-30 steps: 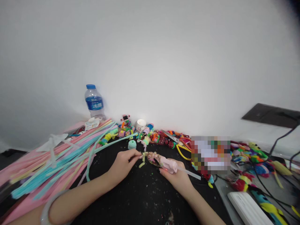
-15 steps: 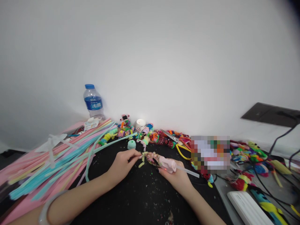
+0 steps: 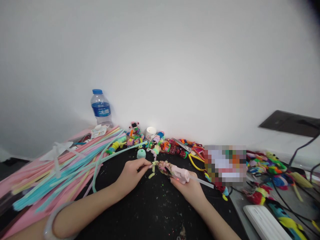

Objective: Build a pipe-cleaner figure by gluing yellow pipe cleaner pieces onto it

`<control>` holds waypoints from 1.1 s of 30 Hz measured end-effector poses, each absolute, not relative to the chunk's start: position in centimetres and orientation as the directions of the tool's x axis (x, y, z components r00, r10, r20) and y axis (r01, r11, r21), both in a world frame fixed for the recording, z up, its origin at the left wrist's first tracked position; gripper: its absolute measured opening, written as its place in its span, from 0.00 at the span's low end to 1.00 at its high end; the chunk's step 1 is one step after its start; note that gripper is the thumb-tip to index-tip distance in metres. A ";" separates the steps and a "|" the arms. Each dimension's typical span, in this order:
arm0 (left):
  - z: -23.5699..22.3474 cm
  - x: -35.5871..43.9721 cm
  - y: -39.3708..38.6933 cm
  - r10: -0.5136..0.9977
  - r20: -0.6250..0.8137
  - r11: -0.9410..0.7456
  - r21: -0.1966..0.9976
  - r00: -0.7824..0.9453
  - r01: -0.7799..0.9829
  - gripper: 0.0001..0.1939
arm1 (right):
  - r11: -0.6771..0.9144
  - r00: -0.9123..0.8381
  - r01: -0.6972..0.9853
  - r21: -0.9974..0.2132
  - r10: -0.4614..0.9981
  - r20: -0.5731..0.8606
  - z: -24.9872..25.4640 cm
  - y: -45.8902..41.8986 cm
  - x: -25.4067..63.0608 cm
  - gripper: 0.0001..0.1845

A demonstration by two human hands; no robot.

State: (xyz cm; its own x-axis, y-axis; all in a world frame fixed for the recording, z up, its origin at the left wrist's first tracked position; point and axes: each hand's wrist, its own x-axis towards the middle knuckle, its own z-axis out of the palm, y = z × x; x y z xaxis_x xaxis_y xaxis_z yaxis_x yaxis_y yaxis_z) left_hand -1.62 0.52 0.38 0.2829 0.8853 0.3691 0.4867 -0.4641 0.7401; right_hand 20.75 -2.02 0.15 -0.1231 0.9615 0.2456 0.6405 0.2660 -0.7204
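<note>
My right hand [image 3: 188, 189] grips a pink glue gun [image 3: 178, 172] with a clear glue stick [image 3: 203, 182] poking out of its back. The gun's nozzle points left at a small yellow-green pipe-cleaner piece [image 3: 152, 167]. My left hand [image 3: 131, 173] pinches that piece between thumb and fingers, just above the black table [image 3: 150, 213]. A pale bangle [image 3: 50, 221] sits on my left wrist.
A heap of long pink, blue and yellow pipe cleaners [image 3: 55, 173] covers the left. A water bottle [image 3: 100, 108], a white jar [image 3: 150, 132], scissors [image 3: 182, 145] and several small pipe-cleaner figures [image 3: 160, 143] line the wall. Cables [image 3: 295, 186], colourful figures and a white device [image 3: 265, 221] lie at right.
Hardly anything has changed: both hands stay on the piece and the glue gun, with only a slight shift of the view.
</note>
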 end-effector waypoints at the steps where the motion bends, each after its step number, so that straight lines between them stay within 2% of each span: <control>1: 0.4 -1.6 0.5 0.886 0.367 -0.462 0.742 0.282 0.486 0.07 | 0.266 -0.124 0.640 -0.721 0.961 0.245 0.2 -2.0 20.7 0.09; 15: 0.5 -1.7 0.5 0.886 0.378 -0.463 0.740 0.268 0.487 0.08 | 0.276 -0.124 0.674 -0.686 0.957 0.263 0.0 -2.0 20.9 0.08; 33: 0.5 -1.8 0.6 0.887 0.379 -0.461 0.737 0.263 0.494 0.08 | 0.264 -0.116 0.667 -0.696 0.960 0.253 0.2 -2.0 20.9 0.09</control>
State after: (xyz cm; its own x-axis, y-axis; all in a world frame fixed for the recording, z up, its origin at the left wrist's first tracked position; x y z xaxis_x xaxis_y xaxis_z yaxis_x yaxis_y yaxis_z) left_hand -1.77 0.57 0.47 0.2633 0.8873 0.3786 0.4943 -0.4611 0.7369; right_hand 20.85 -2.03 0.16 -0.1163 0.9604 0.2532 0.6675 0.2644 -0.6961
